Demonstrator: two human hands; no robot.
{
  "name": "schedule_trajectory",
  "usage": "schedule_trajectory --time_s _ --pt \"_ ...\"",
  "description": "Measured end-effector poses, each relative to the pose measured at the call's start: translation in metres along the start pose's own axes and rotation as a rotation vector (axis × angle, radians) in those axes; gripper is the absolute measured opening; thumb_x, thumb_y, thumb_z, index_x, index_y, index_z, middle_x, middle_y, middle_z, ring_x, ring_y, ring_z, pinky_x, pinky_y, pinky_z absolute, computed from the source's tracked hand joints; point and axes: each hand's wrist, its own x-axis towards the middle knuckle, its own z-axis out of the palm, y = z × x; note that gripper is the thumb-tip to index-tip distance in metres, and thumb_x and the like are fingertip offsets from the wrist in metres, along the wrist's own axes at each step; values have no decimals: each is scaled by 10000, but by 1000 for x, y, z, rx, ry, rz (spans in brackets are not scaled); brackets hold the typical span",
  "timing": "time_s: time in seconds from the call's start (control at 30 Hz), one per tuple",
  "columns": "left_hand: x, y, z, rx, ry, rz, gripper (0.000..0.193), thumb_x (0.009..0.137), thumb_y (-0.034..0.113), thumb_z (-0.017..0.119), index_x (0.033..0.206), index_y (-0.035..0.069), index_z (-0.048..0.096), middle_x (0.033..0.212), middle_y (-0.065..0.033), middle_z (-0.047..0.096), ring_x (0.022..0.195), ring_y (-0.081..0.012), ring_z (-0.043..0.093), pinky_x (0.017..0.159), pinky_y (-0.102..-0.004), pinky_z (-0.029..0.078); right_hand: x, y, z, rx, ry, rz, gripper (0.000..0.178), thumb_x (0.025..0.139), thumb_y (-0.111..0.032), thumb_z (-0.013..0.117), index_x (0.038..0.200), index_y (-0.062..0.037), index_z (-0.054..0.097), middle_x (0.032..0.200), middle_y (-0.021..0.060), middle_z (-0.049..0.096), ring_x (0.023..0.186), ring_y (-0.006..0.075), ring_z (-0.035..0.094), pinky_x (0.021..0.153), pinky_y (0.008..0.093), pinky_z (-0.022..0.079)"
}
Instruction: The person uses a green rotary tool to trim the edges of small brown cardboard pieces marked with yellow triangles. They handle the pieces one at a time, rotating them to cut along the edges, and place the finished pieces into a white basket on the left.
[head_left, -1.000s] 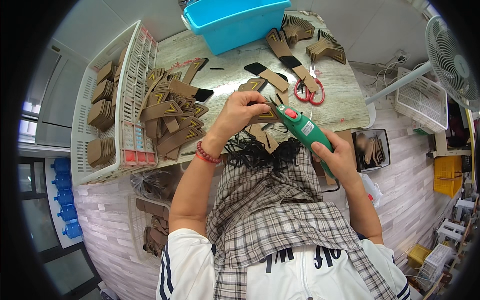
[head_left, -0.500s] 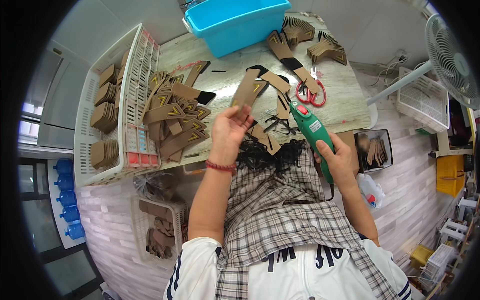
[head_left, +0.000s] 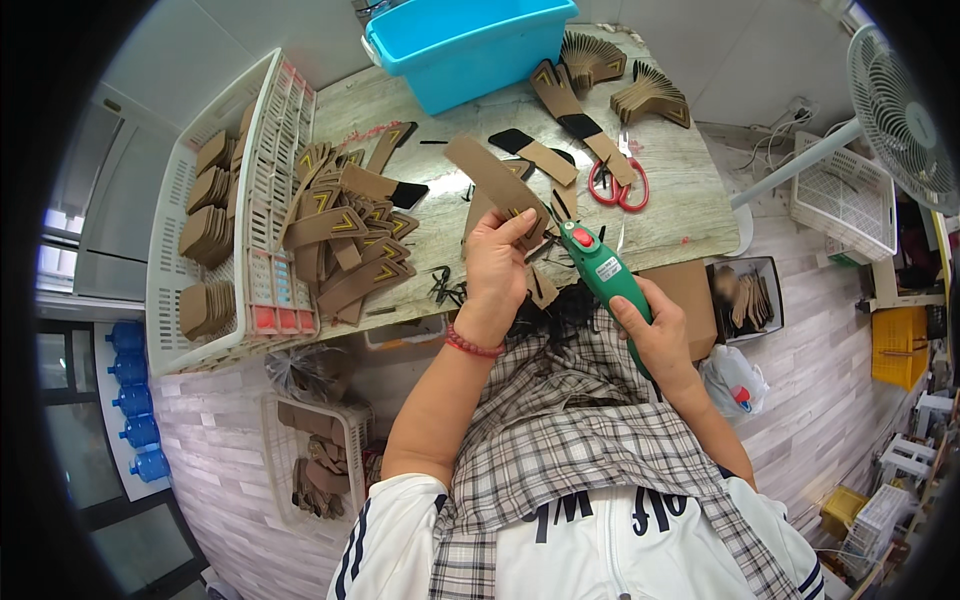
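My left hand (head_left: pixel 497 262) is closed on a curved brown fabric piece (head_left: pixel 484 170), thumb on top near its yellow-marked end. In my right hand (head_left: pixel 654 328) is a green electric cutter (head_left: pixel 602 272) with a red button, its head pointing away from me. The cutter's head is right at the marked end of the piece; whether the blade touches it I cannot tell. Just beyond lies a brown piece with a black end (head_left: pixel 535 153). Black trimmings (head_left: pixel 560 312) lie bunched at the table's near edge and on my checked apron (head_left: pixel 540 375).
Loose brown pieces (head_left: pixel 345 225) are heaped on the left beside a white crate (head_left: pixel 285 190) holding stacks. A blue tub (head_left: pixel 480 60) stands at the back. Red-handled scissors (head_left: pixel 632 192) and fanned stacks (head_left: pixel 650 95) lie at the right; a fan (head_left: pixel 895 120) stands beyond.
My left hand has moved right, and the piece has turned so that its marked end meets the cutter's head. The cutter has shifted slightly left and toward me.
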Motion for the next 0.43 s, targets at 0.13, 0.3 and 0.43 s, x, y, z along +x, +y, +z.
schedule_trajectory --time_s 0.13,0.3,0.43 --pt "5 -8 -2 43 -15 127 170 870 -34 616 1020 45 612 953 -34 664 862 -136 630 791 -289 511 1 0 0 -8 0 -9 381 888 -274 687 1141 4 622 741 10 618 602 59 532 543 227 439" --pt "5 -12 1 47 14 143 189 848 -53 632 1017 30 612 964 -53 663 872 -141 633 818 -280 515 2 0 0 -4 -5 -3 381 889 -274 687 1140 5 623 742 11 618 605 60 532 547 227 440" --pt "3 -11 3 66 10 133 197 851 -48 630 1034 23 608 972 -54 663 876 -145 633 830 -285 513 3 1 -1 7 -13 16 384 889 -274 688 1145 3 623 744 12 619 606 60 533 550 225 443"
